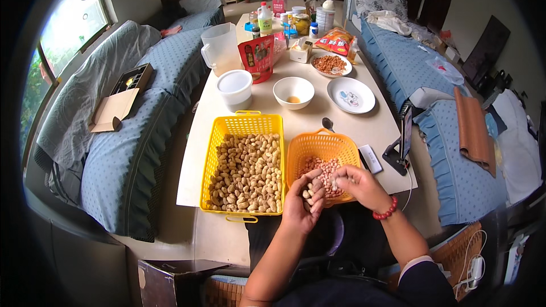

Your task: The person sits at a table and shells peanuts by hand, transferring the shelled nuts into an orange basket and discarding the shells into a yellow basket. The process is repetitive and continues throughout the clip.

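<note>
My left hand (302, 202), palm up with curled fingers, cradles several unshelled peanuts (307, 194) at the near rim of an orange plastic basket (298, 149). Over that basket, my right hand (360, 185) pinches a small pale piece (334, 183), seemingly peanut or shell, between thumb and fingers. Shelled pink peanut kernels (318, 165) lie in the orange basket, partly hidden by both hands. To the left stands a yellow plastic basket (207, 157) holding a broad layer of unshelled peanuts (245, 170).
Beyond the baskets are a white lidded tub (234, 89), a white bowl (293, 87) with some liquid, a plate (351, 101) and a black spoon (327, 123). A phone on a stand (403, 140) occupies the table's right edge. A purple-rimmed container (338, 234) sits below my hands.
</note>
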`<state>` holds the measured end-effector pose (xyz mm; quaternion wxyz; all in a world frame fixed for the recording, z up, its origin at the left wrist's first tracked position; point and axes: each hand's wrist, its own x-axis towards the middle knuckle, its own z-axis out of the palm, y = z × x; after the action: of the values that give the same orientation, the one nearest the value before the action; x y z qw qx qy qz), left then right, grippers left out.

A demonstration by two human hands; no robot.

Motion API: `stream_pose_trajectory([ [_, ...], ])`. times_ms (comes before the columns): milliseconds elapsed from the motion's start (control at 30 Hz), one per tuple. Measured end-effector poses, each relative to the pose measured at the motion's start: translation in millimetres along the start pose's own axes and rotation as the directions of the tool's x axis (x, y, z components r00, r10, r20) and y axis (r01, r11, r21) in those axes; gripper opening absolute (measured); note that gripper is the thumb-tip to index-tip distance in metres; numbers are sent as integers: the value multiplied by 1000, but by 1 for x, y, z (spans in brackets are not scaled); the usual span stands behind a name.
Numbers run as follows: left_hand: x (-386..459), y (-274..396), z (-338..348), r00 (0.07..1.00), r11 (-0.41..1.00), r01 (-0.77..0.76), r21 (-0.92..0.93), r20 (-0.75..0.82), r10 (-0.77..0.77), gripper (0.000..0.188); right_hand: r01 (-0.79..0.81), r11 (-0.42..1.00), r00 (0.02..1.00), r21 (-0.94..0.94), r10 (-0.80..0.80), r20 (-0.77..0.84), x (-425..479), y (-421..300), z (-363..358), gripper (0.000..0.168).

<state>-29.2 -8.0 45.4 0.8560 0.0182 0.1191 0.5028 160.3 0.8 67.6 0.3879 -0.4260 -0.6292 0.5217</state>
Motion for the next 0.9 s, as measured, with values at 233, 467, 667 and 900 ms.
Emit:
stream_pose_trajectory([
  [233, -2, -5, 5, 994, 970, -110, -217, -28, 107, 51, 228, 807, 958, -545, -85, 274, -37, -28, 13, 19],
  [467, 1, -7, -9, 946, 957, 18, -290, 315, 78, 56, 206, 841, 974, -500, -223, 26, -27, -50, 20, 15],
  [667, -1, -15, 4, 982, 983, 14, -181, 189, 21, 54, 342, 712, 902, -613, -433, 1, -5, -49, 32, 17],
  [900, 4, -16, -16, 989, 984, 72, -166, 138, -49, 41, 370, 729, 894, -576, -447, 8, -1, -40, 32, 15],
])
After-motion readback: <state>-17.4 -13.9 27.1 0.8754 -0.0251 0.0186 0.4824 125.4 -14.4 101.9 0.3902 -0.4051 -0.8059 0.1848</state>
